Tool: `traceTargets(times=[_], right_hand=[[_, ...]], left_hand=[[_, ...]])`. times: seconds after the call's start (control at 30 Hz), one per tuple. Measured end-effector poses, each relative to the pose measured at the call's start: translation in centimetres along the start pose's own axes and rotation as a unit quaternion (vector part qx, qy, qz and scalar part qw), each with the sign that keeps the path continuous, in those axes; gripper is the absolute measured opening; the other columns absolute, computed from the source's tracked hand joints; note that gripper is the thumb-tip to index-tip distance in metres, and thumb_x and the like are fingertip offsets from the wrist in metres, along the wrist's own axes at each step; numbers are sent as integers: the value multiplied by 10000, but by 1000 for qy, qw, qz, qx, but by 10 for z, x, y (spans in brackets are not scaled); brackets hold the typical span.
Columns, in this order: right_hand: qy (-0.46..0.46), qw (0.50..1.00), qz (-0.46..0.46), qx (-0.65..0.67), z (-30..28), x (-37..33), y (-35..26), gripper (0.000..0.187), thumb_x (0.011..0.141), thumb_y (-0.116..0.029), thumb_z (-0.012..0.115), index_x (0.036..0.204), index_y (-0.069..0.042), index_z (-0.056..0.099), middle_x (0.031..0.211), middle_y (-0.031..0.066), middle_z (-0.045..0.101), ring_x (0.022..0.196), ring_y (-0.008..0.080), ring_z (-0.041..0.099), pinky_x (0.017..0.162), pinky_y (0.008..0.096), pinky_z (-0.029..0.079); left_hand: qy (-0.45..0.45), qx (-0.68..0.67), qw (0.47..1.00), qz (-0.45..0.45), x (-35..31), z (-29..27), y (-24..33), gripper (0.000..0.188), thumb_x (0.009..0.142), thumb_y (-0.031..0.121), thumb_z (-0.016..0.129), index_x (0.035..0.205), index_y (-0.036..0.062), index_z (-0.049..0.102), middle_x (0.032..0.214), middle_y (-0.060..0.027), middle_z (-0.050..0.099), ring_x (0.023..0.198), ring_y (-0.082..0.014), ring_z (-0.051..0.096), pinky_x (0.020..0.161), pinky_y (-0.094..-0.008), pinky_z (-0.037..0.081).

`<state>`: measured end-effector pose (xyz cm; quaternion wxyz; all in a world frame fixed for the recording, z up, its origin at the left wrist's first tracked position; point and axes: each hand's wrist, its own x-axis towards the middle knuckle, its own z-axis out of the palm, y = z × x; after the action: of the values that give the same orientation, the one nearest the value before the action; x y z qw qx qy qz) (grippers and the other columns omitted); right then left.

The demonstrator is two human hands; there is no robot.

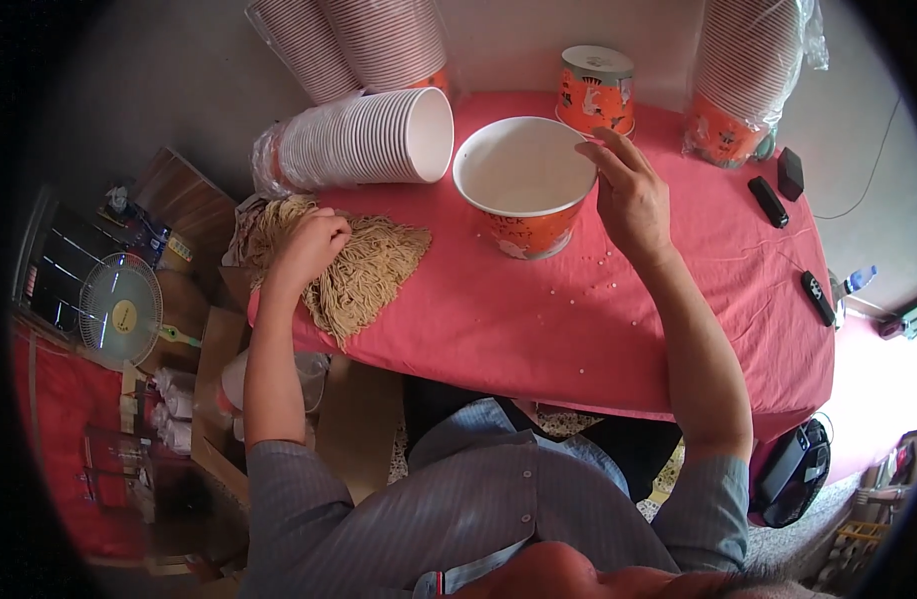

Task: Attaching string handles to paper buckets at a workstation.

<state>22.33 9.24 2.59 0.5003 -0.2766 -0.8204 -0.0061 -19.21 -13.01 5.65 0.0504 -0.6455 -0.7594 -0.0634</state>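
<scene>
A large white-lined paper bucket (526, 225) with an orange printed outside stands upright on the red-covered table. At its right rim is my right hand (633, 195), with fingertips on the edge; the thumb is hard to make out. My left hand (314, 245) lies with curled fingers on a tan, stringy bundle (374, 270) that looks like mop yarn, at the table's left edge. Whatever those fingers pinch is hidden beneath them. Behind the bucket, an orange printed paper tub (595, 95) stands upside down. Small white bits (572, 301) are scattered on the cloth near the bucket.
A plastic-wrapped stack of paper buckets (354, 140) lies on its side at the back left; more stacks (384, 45) stand behind it. Another wrapped stack (743, 80) is at the back right. Black objects (768, 202) lie along the right side. A fan (122, 309) stands left.
</scene>
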Motion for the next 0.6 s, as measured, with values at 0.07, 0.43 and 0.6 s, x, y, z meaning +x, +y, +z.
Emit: traceTargets(times=[0.07, 0.43, 0.6], right_hand=[[7, 1000, -6, 3, 1, 0, 0, 271, 964, -34, 671, 1202, -131, 760, 1318, 66, 718, 1117, 303, 741, 842, 430, 642], [31, 997, -65, 16, 1, 0, 3, 175, 914, -36, 695, 1074, -83, 751, 1218, 84, 737, 1056, 316, 742, 826, 441, 627], [36, 991, -32, 125, -19, 4, -29, 221, 867, -12, 718, 1073, -84, 751, 1026, 73, 738, 829, 272, 745, 672, 377, 607]], left_hand=[[9, -15, 1000, -7, 0, -3, 5, 143, 950, 146, 750, 1045, 46, 787, 1012, -135, 706, 1008, -349, 695, 889, -440, 547], [206, -412, 887, -9, 11, -34, 78, 135, 1080, 117, 694, 1098, -13, 728, 918, -16, 739, 859, -65, 653, 790, -239, 528], [359, -371, 856, 28, 15, -48, 144, 91, 1045, 65, 730, 1093, -9, 754, 904, -23, 754, 807, -66, 650, 741, -242, 537]])
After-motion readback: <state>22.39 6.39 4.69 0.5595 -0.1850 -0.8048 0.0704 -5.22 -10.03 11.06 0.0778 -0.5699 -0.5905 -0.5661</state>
